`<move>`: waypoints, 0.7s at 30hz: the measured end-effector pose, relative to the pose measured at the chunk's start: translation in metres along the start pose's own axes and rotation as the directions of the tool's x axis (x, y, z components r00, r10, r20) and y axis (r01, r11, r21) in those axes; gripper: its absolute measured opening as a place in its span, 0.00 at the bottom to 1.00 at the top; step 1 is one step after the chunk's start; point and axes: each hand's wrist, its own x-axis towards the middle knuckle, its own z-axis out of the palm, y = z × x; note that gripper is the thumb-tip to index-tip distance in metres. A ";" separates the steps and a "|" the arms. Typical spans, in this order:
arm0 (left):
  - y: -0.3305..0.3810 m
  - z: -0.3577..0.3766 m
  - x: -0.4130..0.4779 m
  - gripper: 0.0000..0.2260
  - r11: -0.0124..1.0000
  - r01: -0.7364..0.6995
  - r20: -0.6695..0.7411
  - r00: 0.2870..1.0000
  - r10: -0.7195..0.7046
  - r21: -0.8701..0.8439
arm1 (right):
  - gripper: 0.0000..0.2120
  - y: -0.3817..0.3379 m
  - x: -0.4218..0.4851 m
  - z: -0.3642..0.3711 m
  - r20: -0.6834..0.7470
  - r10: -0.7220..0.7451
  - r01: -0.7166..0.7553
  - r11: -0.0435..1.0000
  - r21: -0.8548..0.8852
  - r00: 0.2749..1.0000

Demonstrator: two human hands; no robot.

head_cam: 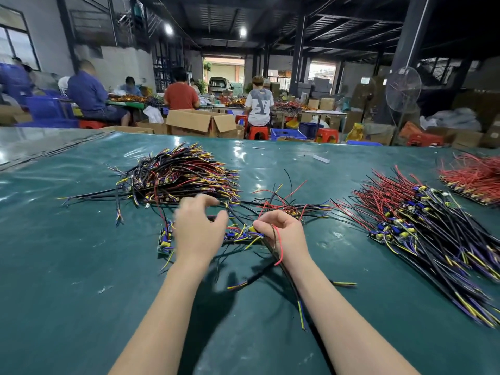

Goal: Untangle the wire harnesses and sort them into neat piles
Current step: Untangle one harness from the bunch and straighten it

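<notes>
2 forearms show, bare from elbow to wrist; the left hand [198, 231] and right hand [282, 235] are bare too.

Dim overall, ceiling lamps [168, 28], glare on table cover [238, 154], left hand [198, 230] blurred

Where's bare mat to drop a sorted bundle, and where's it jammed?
Free: near-left mat, between mixed pile and left forearm; far strip between that pile and right pile. Crowded: centre, where left hand reaches and right hand grips a harness in the loose tangle.
</notes>
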 end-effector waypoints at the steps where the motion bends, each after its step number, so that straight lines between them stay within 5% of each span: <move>1: 0.007 0.004 -0.004 0.04 0.985 0.056 0.189 0.982 -0.025 -0.165 | 0.13 -0.001 -0.001 0.001 0.008 -0.020 0.020 0.999 -0.031 1.000; 3: 0.015 0.012 -0.013 0.06 0.900 0.282 0.474 0.875 -0.099 -0.332 | 0.12 -0.002 -0.002 0.002 0.027 -0.022 0.024 0.999 -0.048 0.999; 8: 0.008 0.012 -0.011 0.03 0.661 0.548 0.585 0.787 -0.199 -0.513 | 0.08 -0.006 -0.005 -0.003 0.141 0.101 -0.109 0.993 0.050 0.985; 15: 0.004 0.010 -0.010 0.07 0.691 0.548 0.655 0.743 -0.141 -0.472 | 0.10 -0.004 -0.005 -0.005 0.089 0.064 -0.079 0.980 0.181 0.994; 21: 0.004 0.012 -0.012 0.10 0.659 0.627 0.665 0.704 -0.251 -0.416 | 0.11 -0.002 -0.003 -0.009 0.095 0.082 -0.076 0.995 -0.060 0.992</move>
